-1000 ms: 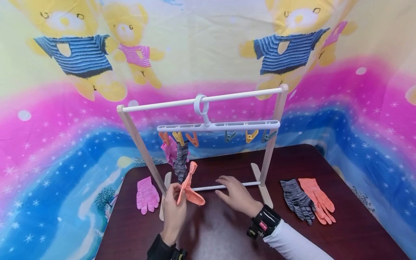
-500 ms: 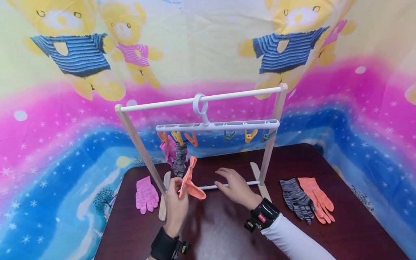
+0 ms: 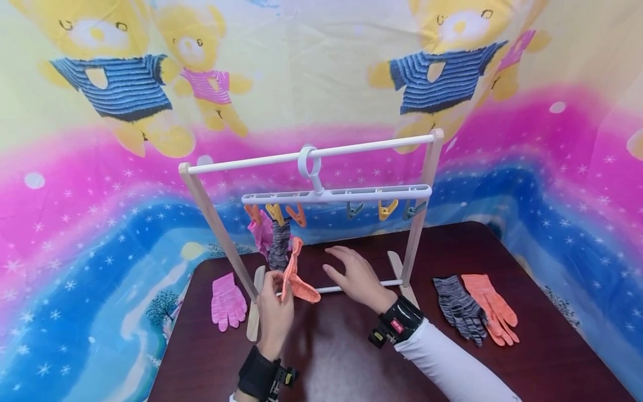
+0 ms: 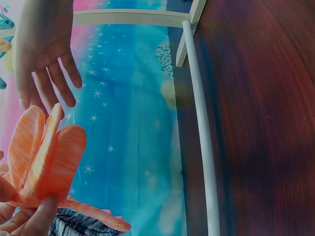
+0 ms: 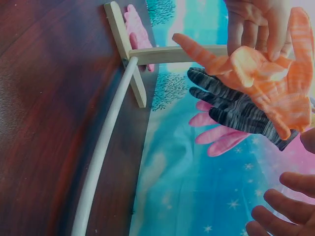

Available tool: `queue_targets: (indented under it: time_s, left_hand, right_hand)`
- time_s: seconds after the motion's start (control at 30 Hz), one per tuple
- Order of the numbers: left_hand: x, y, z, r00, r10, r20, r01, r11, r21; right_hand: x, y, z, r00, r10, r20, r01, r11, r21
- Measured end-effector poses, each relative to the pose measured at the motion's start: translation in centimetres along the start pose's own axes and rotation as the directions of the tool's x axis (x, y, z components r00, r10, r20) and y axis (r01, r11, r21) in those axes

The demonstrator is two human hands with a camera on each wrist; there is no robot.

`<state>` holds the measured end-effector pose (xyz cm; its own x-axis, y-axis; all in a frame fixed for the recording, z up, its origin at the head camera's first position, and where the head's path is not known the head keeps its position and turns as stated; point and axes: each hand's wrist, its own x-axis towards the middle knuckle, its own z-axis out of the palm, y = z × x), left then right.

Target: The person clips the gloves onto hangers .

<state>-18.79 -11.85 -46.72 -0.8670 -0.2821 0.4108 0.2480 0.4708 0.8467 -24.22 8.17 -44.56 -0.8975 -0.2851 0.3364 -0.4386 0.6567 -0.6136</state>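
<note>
Both hands have risen a little towards the hanger since a second ago, the orange glove with them, and the right hand (image 3: 360, 281) has drifted leftwards, nearer the glove; the left hand (image 3: 275, 317) pinches the orange glove (image 3: 292, 273) between thumb and fingers, its fingers sticking up and out at different angles; the right hand is spread, thumb apart from the fingers, apart from the glove and to its right. Held in the air, the orange glove is below the inner orange clip (image 3: 297, 215) and in front of the low white crossbar (image 3: 334, 289); it overlaps the hanging dark glove (image 3: 279, 245) in the right wrist view, though whether the two touch is hard to judge. That dark glove hangs from a yellow clip (image 3: 274, 214); the hanging pink glove (image 3: 261, 234) is beside it, under the outer orange clip (image 3: 253, 213); all three clips are on the left half of the white hanger (image 3: 331, 195). On the dark red table (image 3: 326, 357), a flat pink glove (image 3: 228, 304) lies left of the stand (image 3: 213, 223); right of it, a flat grey glove (image 3: 454, 304) overlaps a flat orange glove (image 3: 488, 293).
</note>
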Motion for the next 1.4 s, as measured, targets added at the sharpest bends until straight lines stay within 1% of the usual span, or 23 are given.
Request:
queue_targets:
  time_s: [0.2, 0.43, 0.67, 0.83, 0.93, 1.2, 1.4]
  left_hand:
    - [0.2, -0.1, 0.2, 1.0, 0.005, -0.012, -0.006, 1.0, -0.005]
    - [0.3, 0.0, 0.3, 1.0, -0.005, -0.017, 0.005, 1.0, -0.01]
    - [0.2, 0.0, 0.2, 1.0, -0.014, -0.009, 0.013, 1.0, -0.017]
    - [0.1, 0.0, 0.1, 1.0, -0.007, -0.008, 0.007, 1.0, -0.018]
    - [0.1, 0.0, 0.1, 1.0, -0.004, -0.009, 0.003, 1.0, -0.022]
    - [0.3, 0.1, 0.2, 1.0, 0.013, -0.009, -0.013, 0.999, -0.036]
    - [0.4, 0.2, 0.3, 1.0, -0.002, 0.001, 0.002, 1.0, -0.031]
  right_hand:
    - [1.0, -1.2, -0.4, 0.999, -0.011, -0.046, 0.011, 1.0, 0.008]
    - [2.7, -3.1, -0.8, 0.995, -0.041, -0.096, 0.043, 0.999, 0.02]
    - [4.4, -4.5, -1.0, 0.99, 0.008, -0.142, 0.003, 0.997, 0.079]
    - [5.3, -5.4, -1.2, 0.985, -0.009, -0.172, 0.021, 0.998, 0.067]
    - [5.9, -5.9, -1.3, 0.983, -0.02, -0.184, 0.031, 0.998, 0.058]
    - [7.6, -7.1, -1.5, 0.981, -0.015, -0.193, 0.025, 0.998, 0.05]
    - [8.3, -7.7, -1.5, 0.978, -0.051, -0.202, 0.066, 0.996, 0.066]
